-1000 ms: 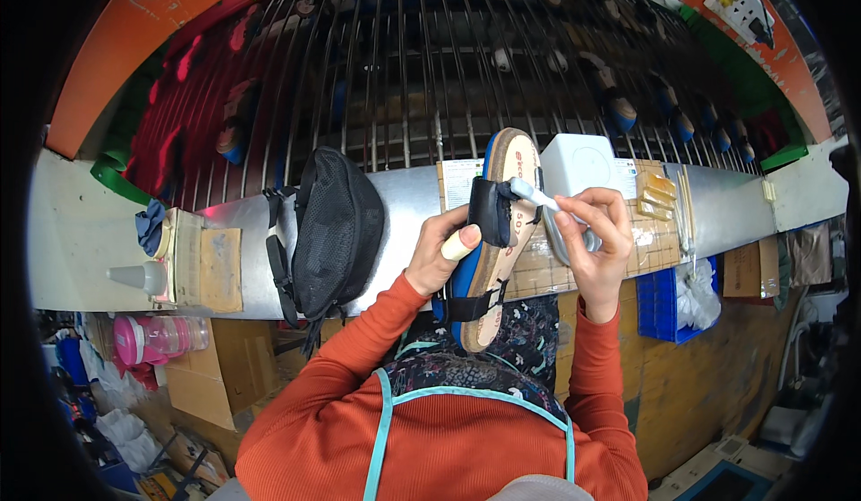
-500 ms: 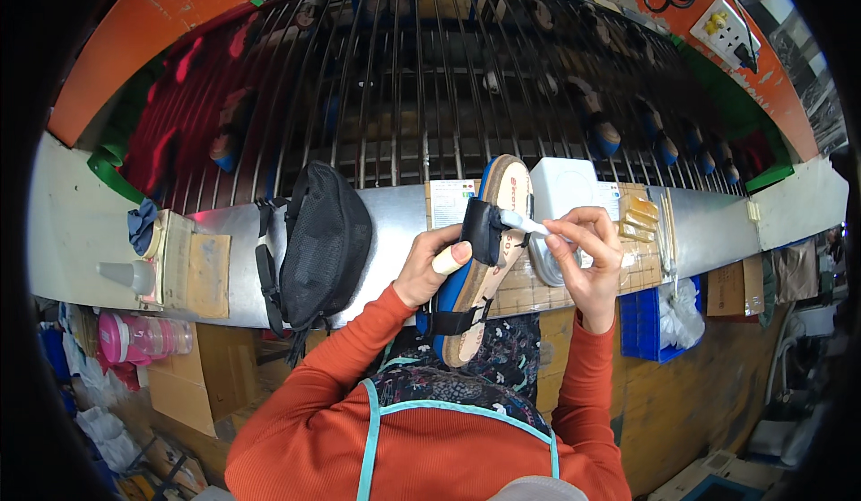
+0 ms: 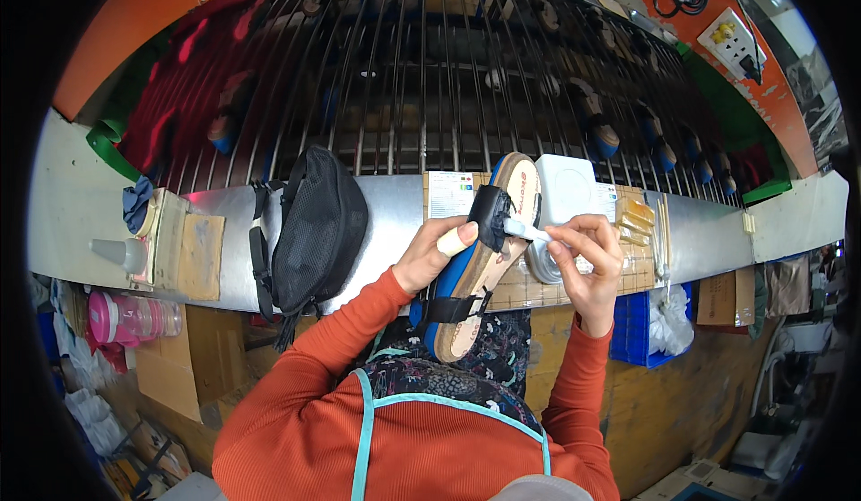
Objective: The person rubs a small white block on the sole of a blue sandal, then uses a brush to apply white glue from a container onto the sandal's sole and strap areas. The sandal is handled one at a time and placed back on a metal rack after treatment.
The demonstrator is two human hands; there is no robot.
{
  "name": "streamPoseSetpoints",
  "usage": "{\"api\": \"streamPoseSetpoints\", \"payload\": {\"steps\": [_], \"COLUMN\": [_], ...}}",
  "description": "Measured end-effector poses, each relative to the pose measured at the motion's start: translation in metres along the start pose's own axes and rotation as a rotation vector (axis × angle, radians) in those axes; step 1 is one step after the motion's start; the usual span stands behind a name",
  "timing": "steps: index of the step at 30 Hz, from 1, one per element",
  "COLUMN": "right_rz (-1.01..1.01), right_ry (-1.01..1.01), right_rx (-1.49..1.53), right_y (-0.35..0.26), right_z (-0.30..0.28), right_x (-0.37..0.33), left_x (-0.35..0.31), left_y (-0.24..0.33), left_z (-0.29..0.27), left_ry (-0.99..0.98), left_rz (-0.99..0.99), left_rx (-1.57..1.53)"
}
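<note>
Blue-edged cork sandal with a pale insole and black straps (image 3: 491, 272): you hold it raised across the near edge of the bare metal tabletop (image 3: 390, 223), right of that edge's middle. Your left hand (image 3: 429, 254) grips the sandal's left side, closed on it beside the wide black upper strap (image 3: 487, 218). Your left thumb wears a pale yellow wrap (image 3: 450, 243); the fingers beneath the sole are hidden. Most of the sandal lies to the right of this grip.

The sandal's long axis runs obliquely, from lower left to upper right. Its upper end points toward the tabletop's far edge and the dark metal-bar rack (image 3: 424, 97); its lower end, past the narrow black lower strap (image 3: 453, 308), points toward your lap. The insole faces up and right, with the blue edge on the left.

Your right hand (image 3: 587, 259) pinches a slim white hand tool (image 3: 527, 231) between thumb and fingers. The tool's head meets the upper strap's right-hand side.

Behind your right hand, a white rounded-square container (image 3: 565, 187) stands near the tabletop's far edge. A black mesh waist bag (image 3: 320, 232) lies well left of the sandal, reaching the near edge.
</note>
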State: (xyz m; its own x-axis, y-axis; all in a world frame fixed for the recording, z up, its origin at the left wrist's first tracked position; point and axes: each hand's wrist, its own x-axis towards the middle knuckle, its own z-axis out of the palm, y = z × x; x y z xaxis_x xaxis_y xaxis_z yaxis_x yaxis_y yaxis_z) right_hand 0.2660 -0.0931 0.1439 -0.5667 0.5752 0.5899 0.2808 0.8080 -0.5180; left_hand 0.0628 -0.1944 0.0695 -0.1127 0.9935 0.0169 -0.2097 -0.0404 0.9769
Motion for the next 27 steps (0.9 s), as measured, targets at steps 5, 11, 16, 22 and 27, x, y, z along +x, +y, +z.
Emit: {"api": "streamPoseSetpoints", "payload": {"steps": [5, 11, 16, 22, 27], "right_rz": [-0.042, -0.001, 0.112, 0.167, 0.257], "right_ry": [-0.012, 0.040, 0.095, 0.182, 0.127], "right_rx": [-0.065, 0.119, 0.037, 0.054, 0.165], "right_y": [-0.004, -0.001, -0.003, -0.002, -0.012], "right_z": [-0.004, 0.001, 0.008, 0.013, 0.031], "right_x": [-0.006, -0.001, 0.001, -0.001, -0.028], "left_x": [0.002, 0.007, 0.015, 0.022, 0.023], "left_y": [0.001, 0.002, 0.011, 0.019, 0.017], "left_z": [0.002, 0.007, 0.012, 0.009, -0.003], "left_ry": [-0.015, -0.036, -0.035, -0.086, -0.035], "left_rz": [-0.045, -0.183, -0.141, -0.082, -0.080], "left_rx": [-0.071, -0.239, -0.428, -0.531, -0.499]}}
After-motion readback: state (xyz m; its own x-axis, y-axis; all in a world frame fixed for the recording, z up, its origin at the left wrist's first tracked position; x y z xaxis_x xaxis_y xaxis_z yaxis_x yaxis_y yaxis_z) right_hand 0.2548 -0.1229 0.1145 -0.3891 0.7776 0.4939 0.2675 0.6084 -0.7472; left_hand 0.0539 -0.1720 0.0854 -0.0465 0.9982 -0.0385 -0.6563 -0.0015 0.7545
